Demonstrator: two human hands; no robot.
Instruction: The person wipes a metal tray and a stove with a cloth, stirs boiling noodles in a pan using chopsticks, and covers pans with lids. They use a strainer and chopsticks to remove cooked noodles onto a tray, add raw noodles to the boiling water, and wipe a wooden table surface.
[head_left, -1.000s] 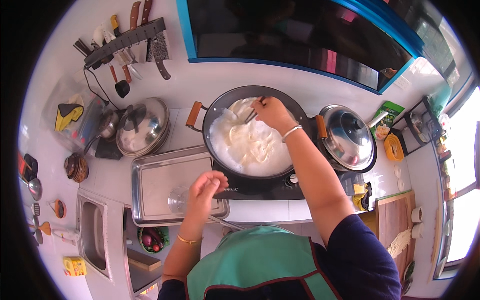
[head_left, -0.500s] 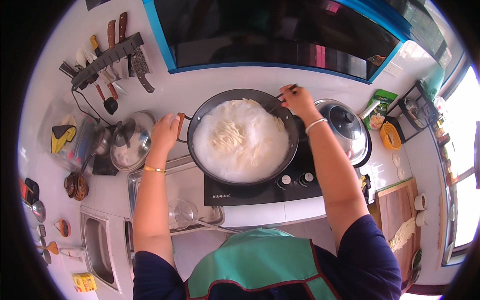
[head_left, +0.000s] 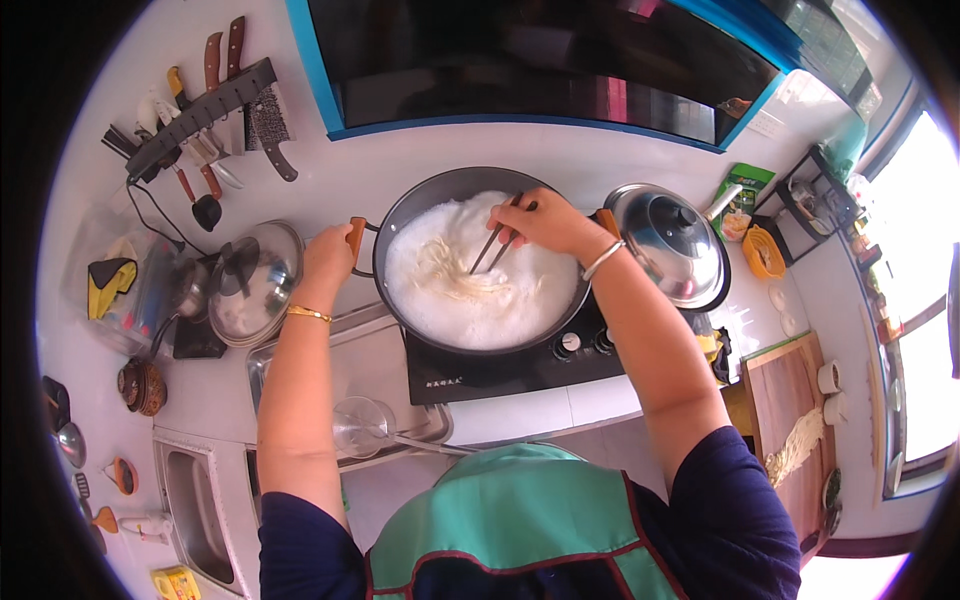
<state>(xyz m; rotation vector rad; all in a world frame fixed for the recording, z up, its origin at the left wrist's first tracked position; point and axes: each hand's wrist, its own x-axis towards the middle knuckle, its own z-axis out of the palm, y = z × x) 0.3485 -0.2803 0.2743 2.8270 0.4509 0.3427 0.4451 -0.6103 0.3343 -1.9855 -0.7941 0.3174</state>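
Observation:
A wide black wok [head_left: 420, 205] full of white foaming liquid and pale noodles [head_left: 450, 275] sits on a black cooktop [head_left: 500, 370]. My left hand [head_left: 328, 255] grips the wok's wooden handle [head_left: 355, 235] at its left side. My right hand [head_left: 545, 220] holds a pair of dark chopsticks [head_left: 495, 245] whose tips dip into the noodles.
A steel lid [head_left: 665, 240] covers a pot right of the wok. Left of it lie a glass lid [head_left: 255, 280], a steel tray [head_left: 340, 370] and a strainer ladle [head_left: 365, 425]. Knives hang on a wall rack [head_left: 205, 105]. A wooden board [head_left: 790, 400] stands at right, a sink [head_left: 195, 500] lower left.
My left hand rose from beside the tray and took the wok's handle. My right hand moved from the wok's far rim into the middle, chopsticks now in the noodles.

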